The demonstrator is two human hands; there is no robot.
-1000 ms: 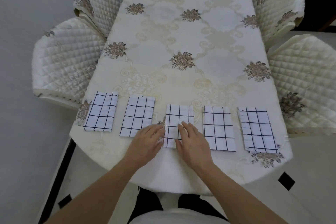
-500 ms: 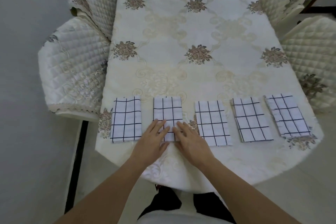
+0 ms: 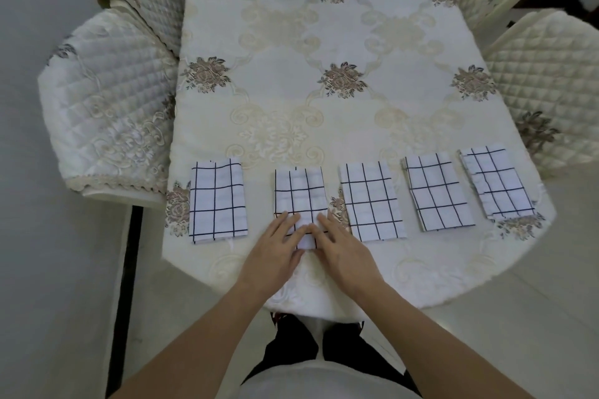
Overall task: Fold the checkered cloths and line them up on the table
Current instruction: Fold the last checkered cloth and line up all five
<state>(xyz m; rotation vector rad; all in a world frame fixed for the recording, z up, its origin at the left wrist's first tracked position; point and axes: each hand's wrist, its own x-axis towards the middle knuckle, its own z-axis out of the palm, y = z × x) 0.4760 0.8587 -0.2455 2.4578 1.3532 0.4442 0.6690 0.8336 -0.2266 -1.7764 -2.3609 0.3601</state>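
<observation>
- Table: oval, cream cover w/ floral motifs. Person stands at near end, head cam looking down.
- 5 folded checkered cloths in one row along near edge, L to R. Each is a narrow rectangle, long side running away from person, none touching its neighbour.
- Cloth 1: far L, just by table's L edge, lying flat.
- Cloth 2: next to the R, both hands on its near end. Far half in plain view, near corners hidden under hands.
- Left hand: palm down, fingers straight & close together, pressed flat on near-L part of cloth 2. No curl, no pinch.
- Right hand: also palm down w/ fingers extended, on near-R part of cloth 2. Fingertips of both hands angle inward & almost meet over cloth's middle.
- Cloth 3: mid-row, just R of right hand, apart from it.
- Cloth 4: slightly tilted, far end leaning L.
- Cloth 5: far R near table's R edge, tilted a bit more. Layers look slightly offset.
- Gap betw. cloth 1 & 2 looks wider than the other gaps.
- Quilted chairs at both sides: L chair, R chair, more further back.
- Dark trousers visible below table edge.
</observation>
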